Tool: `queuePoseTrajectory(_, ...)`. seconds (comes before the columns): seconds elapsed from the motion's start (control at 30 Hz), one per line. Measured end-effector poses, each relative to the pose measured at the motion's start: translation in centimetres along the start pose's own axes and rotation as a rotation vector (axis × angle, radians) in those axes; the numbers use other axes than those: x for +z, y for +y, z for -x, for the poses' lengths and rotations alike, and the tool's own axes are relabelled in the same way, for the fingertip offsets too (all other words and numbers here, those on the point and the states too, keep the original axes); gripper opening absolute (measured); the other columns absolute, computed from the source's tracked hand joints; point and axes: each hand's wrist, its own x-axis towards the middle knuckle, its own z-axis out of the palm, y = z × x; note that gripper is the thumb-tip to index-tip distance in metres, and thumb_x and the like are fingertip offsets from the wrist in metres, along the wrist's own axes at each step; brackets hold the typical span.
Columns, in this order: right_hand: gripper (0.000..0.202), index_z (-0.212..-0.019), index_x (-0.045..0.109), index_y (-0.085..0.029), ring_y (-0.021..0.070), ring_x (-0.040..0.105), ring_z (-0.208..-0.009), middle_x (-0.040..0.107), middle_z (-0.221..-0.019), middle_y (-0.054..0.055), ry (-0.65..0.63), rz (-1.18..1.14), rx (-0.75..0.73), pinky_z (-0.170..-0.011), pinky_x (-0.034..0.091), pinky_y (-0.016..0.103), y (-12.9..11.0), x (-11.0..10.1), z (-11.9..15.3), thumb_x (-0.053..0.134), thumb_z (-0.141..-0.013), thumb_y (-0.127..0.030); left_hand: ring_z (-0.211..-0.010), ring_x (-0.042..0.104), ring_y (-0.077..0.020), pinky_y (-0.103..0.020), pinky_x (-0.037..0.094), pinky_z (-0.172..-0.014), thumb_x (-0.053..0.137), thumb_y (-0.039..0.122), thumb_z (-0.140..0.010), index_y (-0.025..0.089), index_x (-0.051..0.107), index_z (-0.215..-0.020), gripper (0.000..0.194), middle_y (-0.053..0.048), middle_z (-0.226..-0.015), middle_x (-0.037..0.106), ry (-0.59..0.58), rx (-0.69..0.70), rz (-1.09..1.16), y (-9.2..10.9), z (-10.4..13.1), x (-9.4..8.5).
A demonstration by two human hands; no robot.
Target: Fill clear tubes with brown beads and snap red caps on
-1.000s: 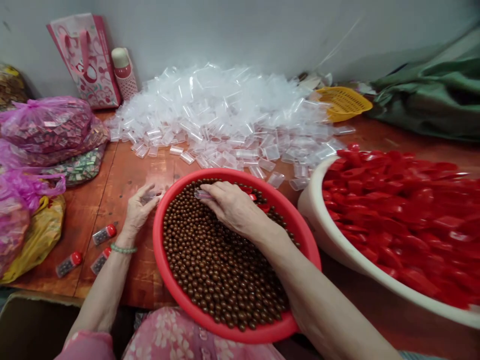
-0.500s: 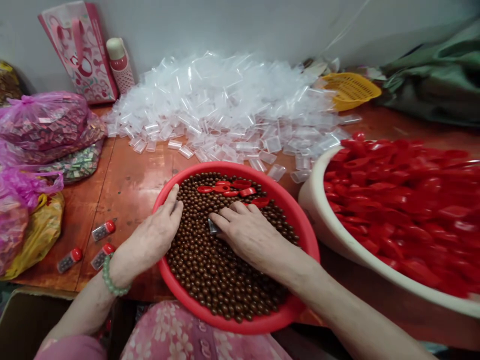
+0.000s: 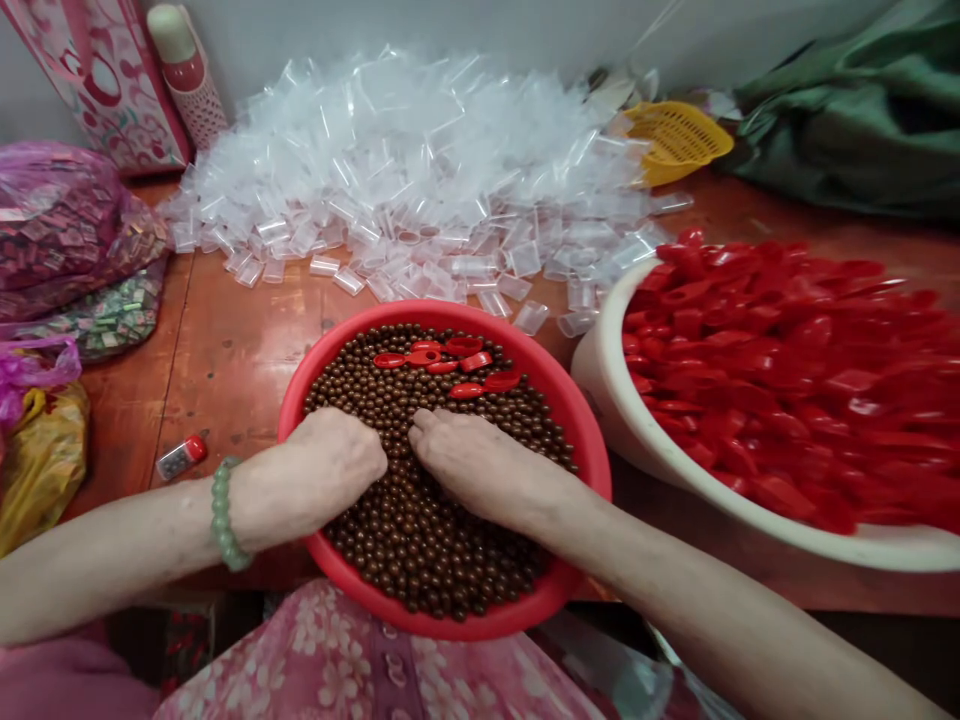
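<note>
While your left hand (image 3: 330,462) curls knuckles-up over the left side of the red basin (image 3: 450,626), your right hand (image 3: 480,465) reaches in from the near right, its fingertips down among the glossy brown balls (image 3: 450,560). Your 2 hands are apart, a narrow strip of balls showing between them. Each has its fingers bent and partly hidden, so you cannot tell from this view whether either is clamped on anything. The balls fill most of the basin, which sits at the near edge of the desk (image 3: 225,350), and red spoon-shaped pieces (image 3: 390,360) lie on them at the far side. A green bead bracelet (image 3: 225,515) circles your left wrist. Just beyond that forearm, a red-capped vial (image 3: 181,457) of dark balls lies on its side. To the right, a white tub (image 3: 615,380) is heaped with red plastic pieces (image 3: 810,400). Far across the desk spreads a pile of clear plastic tubes (image 3: 420,170), with a yellow basket (image 3: 679,140) at its right end. Far left, a pink-and-white bag (image 3: 112,85) stands beside a thermos (image 3: 184,75); nearer, a purple plastic bag (image 3: 60,225) bulges with small packets.
</note>
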Motion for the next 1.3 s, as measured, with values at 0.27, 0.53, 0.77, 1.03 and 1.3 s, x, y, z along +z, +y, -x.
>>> queuePoseTrajectory(0.27, 0.018, -0.088, 0.058, -0.013, 0.0188, 0.059, -0.082, 0.061, -0.092, 0.01, 0.058, -0.375, 0.068, -0.077, 0.045, 0.028, 1.2, 2.0, -0.7, 0.045, -0.079, -0.004, -0.085, 0.066, -0.0235, -0.033, 0.051, -0.073, 0.065, 0.017, -0.076, 0.012, 0.063, -0.087, 0.012, -0.01, -0.094, 0.066, 0.082, -0.031, 0.279, -3.4, -2.7, 2.8)
queuePoseTrajectory(0.53, 0.008, -0.092, 0.051, -0.018, 0.0203, 0.059, -0.086, 0.063, -0.095, 0.007, 0.282, -0.796, 0.111, -0.081, 0.047, 0.033, 1.9, 3.1, -0.2, 0.053, -0.084, -0.019, -0.08, 0.056, -0.0175, -0.029, 0.044, -0.071, 0.065, 0.021, -0.076, 0.015, 0.055, -0.084, 0.014, -0.004, -0.089, 0.061, 0.33, -0.046, 0.611, -4.1, -3.3, 5.0)
queuePoseTrajectory(0.77, 0.03, -0.114, 0.054, -0.021, 0.0217, 0.064, -0.093, 0.067, -0.105, 0.005, 0.405, -0.925, 0.079, -0.085, 0.051, 0.035, 1.9, 3.2, 1.5, 0.057, -0.087, -0.033, -0.081, 0.055, -0.0151, -0.026, 0.043, -0.072, 0.074, 0.022, -0.073, 0.012, 0.059, -0.098, 0.03, -0.004, -0.092, 0.062, 0.469, 0.097, 0.909, -4.3, -2.8, 4.9)
queuePoseTrajectory(1.03, 0.037, -0.116, 0.057, -0.032, 0.0224, 0.066, -0.093, 0.069, -0.103, 0.001, 0.409, -0.898, 0.147, -0.083, 0.055, 0.035, 2.0, 4.3, 2.2, 0.063, -0.081, -0.041, -0.098, 0.058, -0.0167, -0.026, 0.044, -0.088, 0.07, 0.014, -0.076, 0.009, 0.059, -0.105, 0.032, -0.009, -0.107, 0.064, 0.444, 0.173, 0.91, -4.2, -1.8, 4.9)
queuePoseTrajectory(1.3, 0.043, -0.116, 0.057, -0.03, 0.0248, 0.067, -0.087, 0.069, -0.101, 0.004, 0.354, -0.879, 0.255, -0.082, 0.054, 0.04, 1.4, 4.8, 2.6, 0.066, -0.077, -0.046, -0.115, 0.055, -0.0182, -0.03, 0.043, -0.096, 0.057, 0.011, -0.083, 0.011, 0.055, -0.115, 0.032, -0.008, -0.123, 0.059, 0.3, 0.068, 0.691, -2.2, -0.2, 4.6)
